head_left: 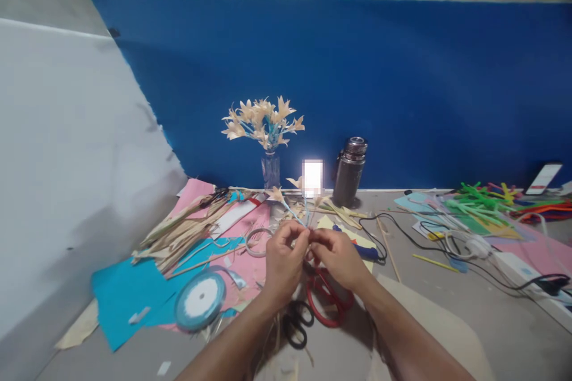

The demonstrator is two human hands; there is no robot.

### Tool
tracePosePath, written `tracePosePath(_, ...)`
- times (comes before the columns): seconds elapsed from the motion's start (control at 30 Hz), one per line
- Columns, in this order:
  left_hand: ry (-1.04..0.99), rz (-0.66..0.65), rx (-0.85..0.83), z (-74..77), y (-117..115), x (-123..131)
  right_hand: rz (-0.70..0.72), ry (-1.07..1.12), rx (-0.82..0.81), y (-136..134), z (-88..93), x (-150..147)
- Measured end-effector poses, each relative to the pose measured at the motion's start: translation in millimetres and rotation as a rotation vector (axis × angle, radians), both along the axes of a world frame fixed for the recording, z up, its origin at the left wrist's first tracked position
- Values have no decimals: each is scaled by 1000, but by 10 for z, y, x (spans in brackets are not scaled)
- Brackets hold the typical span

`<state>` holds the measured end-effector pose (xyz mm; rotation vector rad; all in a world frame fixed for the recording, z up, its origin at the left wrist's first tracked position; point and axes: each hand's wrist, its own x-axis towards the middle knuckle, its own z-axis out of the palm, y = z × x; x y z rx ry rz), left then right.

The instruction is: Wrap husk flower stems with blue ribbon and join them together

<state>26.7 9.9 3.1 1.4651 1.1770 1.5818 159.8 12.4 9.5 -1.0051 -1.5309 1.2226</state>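
My left hand (287,253) and my right hand (337,256) meet above the middle of the table, fingers pinched together. Between the fingertips is the base of a small sprig of handmade flowers (277,194), with pale petals and stems wrapped in light blue. The exact grip of each finger is partly hidden. Beneath my hands lie red-handled scissors (328,309) and black-handled scissors (297,324). A roll of blue ribbon (201,297) rests left of my left forearm. Close behind my right hand is a blue glue gun (364,250).
A glass vase (270,171) of similar flowers and a dark thermos (351,172) stand at the back by the blue board (357,83). Dried husks (187,226) lie left on coloured paper. Right are green pipe cleaners (482,208), black cables and a white power strip (531,286).
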Motion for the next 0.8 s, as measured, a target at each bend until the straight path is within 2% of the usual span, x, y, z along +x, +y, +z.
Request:
tracePosePath(0.07,21,25,56,10,-3,1,-175,-39,99,-17,41,29)
tracePosePath(0.17,85,21,126,20,-38,18,-315,-47,211,-36,82,74)
tracePosePath(0.3,206,-6,217,1,-106,48,-382,-33,259,-50,113,101)
tracePosePath(0.37,217,-27,202,-11,-123,55,-380,-32,279,-55,130,103)
tracePosePath(0.47,78,-110,90,-15,-117,62,-393,29,297,-64,168,120)
tracePosePath(0.67,-471,-215,-199,38,-81,69,-468,123,366,-127,289,230)
tracePosePath(0.8,-515,-267,-285,52,-87,54,-422,-60,450,-226,557,237)
